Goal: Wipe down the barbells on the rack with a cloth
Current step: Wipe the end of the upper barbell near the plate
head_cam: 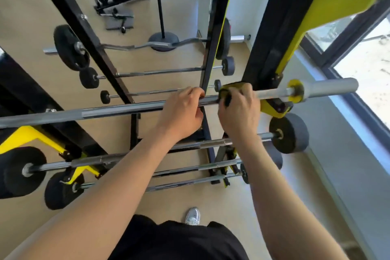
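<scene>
Shirt: black, along the bottom edge; a pale shoe on the floor just beyond.
Left hand: fingers curled round the bare shaft of the top barbell.
Right hand: just beside the other hand, clutching a yellow-and-black cloth wrapped on that shaft.
Rack: black and yellow, carrying this bar on a yellow hook; lower barbells lie beneath.

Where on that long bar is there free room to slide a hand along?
The long chrome barbell is bare from the left hand out to the picture's left edge. It is crowded on the right: only a narrow gap separates the left hand from the right hand, which wraps the yellow-and-black cloth, and a short stretch remains before the yellow collar.
</scene>
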Available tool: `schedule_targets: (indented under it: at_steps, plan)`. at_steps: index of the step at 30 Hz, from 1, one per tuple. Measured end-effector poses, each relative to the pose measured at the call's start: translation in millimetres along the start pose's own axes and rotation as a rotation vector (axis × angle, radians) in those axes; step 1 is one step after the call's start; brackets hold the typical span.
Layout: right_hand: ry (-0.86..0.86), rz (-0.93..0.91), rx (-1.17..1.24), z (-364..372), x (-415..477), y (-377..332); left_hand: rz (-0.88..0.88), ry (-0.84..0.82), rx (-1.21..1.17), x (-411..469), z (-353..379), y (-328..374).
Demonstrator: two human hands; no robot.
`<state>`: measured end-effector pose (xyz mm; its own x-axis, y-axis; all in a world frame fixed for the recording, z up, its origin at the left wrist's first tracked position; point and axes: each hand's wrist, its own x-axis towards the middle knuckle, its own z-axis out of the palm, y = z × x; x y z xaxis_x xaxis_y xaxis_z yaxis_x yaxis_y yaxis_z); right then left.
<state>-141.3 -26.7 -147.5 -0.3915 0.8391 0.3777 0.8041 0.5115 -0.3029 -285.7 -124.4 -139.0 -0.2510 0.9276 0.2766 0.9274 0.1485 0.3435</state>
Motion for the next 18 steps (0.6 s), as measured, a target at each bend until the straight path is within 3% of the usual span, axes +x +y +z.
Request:
schedule_targets:
  at_steps: [2, 4, 6, 9, 10, 14, 16, 18]
  plan:
    - [-0.069, -0.154, 0.218, 0.8, -20.9, -18.1, 0.011, -0.064, 0.043, 8.2, 2.9, 6.5]
    - [-0.079, -0.202, 0.263, -6.4, -22.1, -11.5, 0.009, -0.115, 0.098, 12.8, 5.1, 8.9]
    - [0.015, -0.094, 0.179, -14.6, -10.3, 12.5, 0.003, -0.139, 0.161, 14.4, 7.3, 8.5]
    - [0.123, 0.236, 0.003, -19.2, 2.0, 34.6, -0.029, -0.152, 0.234, 19.1, 10.2, 11.9]
    - [0.12, 0.243, -0.005, -15.5, -2.1, 27.2, -0.038, -0.165, 0.264, 21.3, 11.4, 14.3]
    - [-0.033, -0.134, 0.253, -4.5, -22.7, -6.1, -0.042, -0.19, 0.334, 22.8, 13.4, 19.0]
    - [-0.041, -0.15, 0.23, -14.6, -11.5, 3.4, -0.041, -0.216, 0.359, 22.6, 13.0, 18.3]
    - [0.061, -0.014, 0.125, -22.4, 3.5, 21.0, -0.022, -0.228, 0.398, 23.4, 13.2, 16.5]
